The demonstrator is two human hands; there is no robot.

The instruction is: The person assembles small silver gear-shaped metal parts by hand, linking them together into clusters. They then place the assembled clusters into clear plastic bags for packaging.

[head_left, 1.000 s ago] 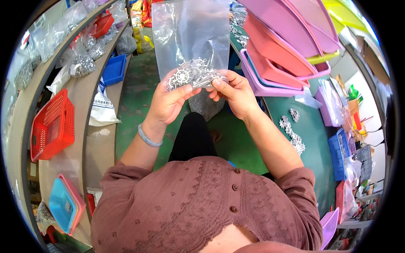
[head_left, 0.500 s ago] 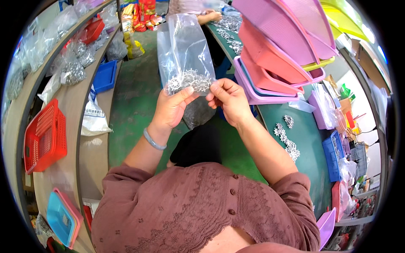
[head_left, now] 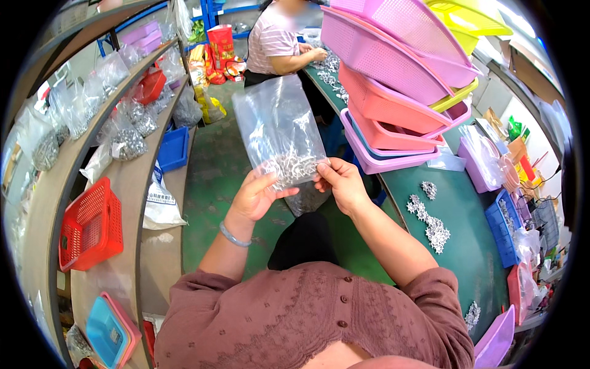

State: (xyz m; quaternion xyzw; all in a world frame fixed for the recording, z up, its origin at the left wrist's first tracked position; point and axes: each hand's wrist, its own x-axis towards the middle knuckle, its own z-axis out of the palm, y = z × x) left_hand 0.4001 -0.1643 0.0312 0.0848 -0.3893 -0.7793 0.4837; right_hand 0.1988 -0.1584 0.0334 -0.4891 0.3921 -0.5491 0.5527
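A clear plastic bag (head_left: 281,126) hangs between my hands, its lower end filled with small silvery metal pieces (head_left: 287,169). My left hand (head_left: 255,195) supports the bag's bottom left, with the thumb over the front and the fingers beneath. At the lower right corner, my right hand (head_left: 343,184) pinches the plastic between thumb and fingers. The bag's upper part stands away from me, flat and without pieces in it. On the green table to my right lie loose clusters of similar silvery pieces (head_left: 437,235).
A tall stack of pink and purple plastic baskets (head_left: 393,92) rises at the table's edge. Shelves on the left hold filled bags (head_left: 128,140), a red basket (head_left: 92,224) and a blue tray (head_left: 174,149). Another person (head_left: 276,46) works at the table's far end.
The bag has tilted and turned a little, and its pieces have shifted inside. Both hands keep their hold. My view has swung, bringing more of the other person into sight.
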